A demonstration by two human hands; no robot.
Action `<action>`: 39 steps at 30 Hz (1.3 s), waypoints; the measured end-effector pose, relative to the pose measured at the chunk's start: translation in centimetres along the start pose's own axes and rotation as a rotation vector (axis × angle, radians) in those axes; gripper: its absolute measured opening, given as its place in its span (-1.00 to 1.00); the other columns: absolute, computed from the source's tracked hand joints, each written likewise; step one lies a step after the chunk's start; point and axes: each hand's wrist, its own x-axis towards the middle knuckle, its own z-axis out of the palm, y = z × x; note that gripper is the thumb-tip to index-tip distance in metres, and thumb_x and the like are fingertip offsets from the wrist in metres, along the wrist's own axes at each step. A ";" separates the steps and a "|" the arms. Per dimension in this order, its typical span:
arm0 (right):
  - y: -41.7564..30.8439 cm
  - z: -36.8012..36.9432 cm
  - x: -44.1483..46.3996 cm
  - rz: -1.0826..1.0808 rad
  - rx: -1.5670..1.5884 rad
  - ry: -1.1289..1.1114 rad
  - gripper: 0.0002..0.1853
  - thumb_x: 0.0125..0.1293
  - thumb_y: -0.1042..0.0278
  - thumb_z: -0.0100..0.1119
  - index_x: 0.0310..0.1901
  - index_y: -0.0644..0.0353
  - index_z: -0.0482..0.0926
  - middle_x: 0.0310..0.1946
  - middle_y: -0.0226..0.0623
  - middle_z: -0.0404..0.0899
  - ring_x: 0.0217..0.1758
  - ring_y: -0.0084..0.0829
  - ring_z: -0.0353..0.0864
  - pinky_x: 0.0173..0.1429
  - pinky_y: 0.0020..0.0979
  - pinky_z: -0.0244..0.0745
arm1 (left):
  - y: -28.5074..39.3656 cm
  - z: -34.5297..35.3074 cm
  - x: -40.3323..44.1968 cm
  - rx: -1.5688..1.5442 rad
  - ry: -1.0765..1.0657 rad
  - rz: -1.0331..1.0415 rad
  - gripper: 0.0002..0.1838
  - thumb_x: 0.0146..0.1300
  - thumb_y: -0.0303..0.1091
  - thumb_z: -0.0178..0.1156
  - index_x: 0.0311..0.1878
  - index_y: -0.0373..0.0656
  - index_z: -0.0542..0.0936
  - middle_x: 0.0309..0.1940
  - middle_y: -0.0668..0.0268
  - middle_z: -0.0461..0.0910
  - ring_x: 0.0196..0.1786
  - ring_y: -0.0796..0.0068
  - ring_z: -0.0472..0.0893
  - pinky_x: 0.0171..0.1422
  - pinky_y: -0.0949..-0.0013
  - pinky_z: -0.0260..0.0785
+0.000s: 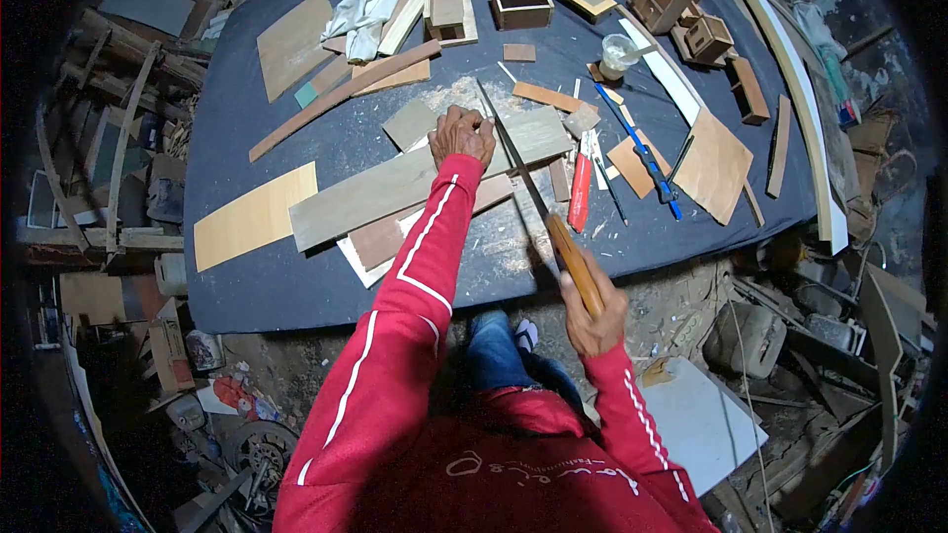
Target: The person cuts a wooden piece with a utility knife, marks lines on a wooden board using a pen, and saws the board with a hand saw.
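My right hand [595, 306] is wrapped round the wooden handle [581, 266] of a handsaw. The narrow dark saw blade [525, 174] slants away to the upper left, across a long grey wooden board [365, 188] near its right part. With curled fingers, my left hand [462, 136] presses down on this board just left of the blade. Under the board lie a brown wood strip [380, 242] and a small greyish square piece [409, 124]. A red utility knife [580, 192] and a pencil [612, 191] rest right of the blade.
The dark cloth-covered table [247, 301] also bears a pale thin panel [255, 215], a long brown strip [346, 99], a blue bar clamp [640, 153], a plastic cup [619, 56], an open wooden box [521, 4] and a crumpled white cloth [367, 8]. Sawdust lies around the board.
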 end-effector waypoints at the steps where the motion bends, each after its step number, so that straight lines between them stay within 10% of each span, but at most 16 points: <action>1: 0.1 0.5 0.5 0.004 0.003 0.001 -0.60 0.34 0.45 0.19 0.20 0.29 0.54 -0.26 -0.05 0.72 -0.36 -0.39 0.73 -0.24 -0.37 0.59 | 0.0 -0.1 -0.2 0.004 -0.003 0.002 -0.79 0.19 -0.09 0.27 -0.27 0.04 0.73 -0.10 0.30 0.57 0.09 0.25 0.52 0.20 0.09 0.25; 17: -1.0 1.3 1.2 0.053 0.030 -0.014 -0.60 0.37 0.40 0.19 0.23 0.23 0.53 -0.36 -0.02 0.67 -0.39 -0.42 0.70 -0.30 -0.38 0.55 | -0.1 0.0 -0.2 0.003 -0.014 0.007 -0.81 0.19 -0.13 0.26 -0.25 0.03 0.72 -0.08 0.28 0.57 0.08 0.24 0.52 0.18 0.09 0.28; 39: 0.3 0.1 -1.1 -0.089 0.009 0.096 -0.61 0.27 0.48 0.25 0.13 0.39 0.57 -0.01 0.00 0.68 -0.18 -0.25 0.79 -0.14 -0.36 0.63 | 0.3 -0.6 0.1 -0.039 -0.010 -0.056 -0.69 0.36 -0.12 0.10 -0.09 -0.12 0.68 -0.06 0.14 0.60 0.12 0.14 0.54 0.24 0.03 0.30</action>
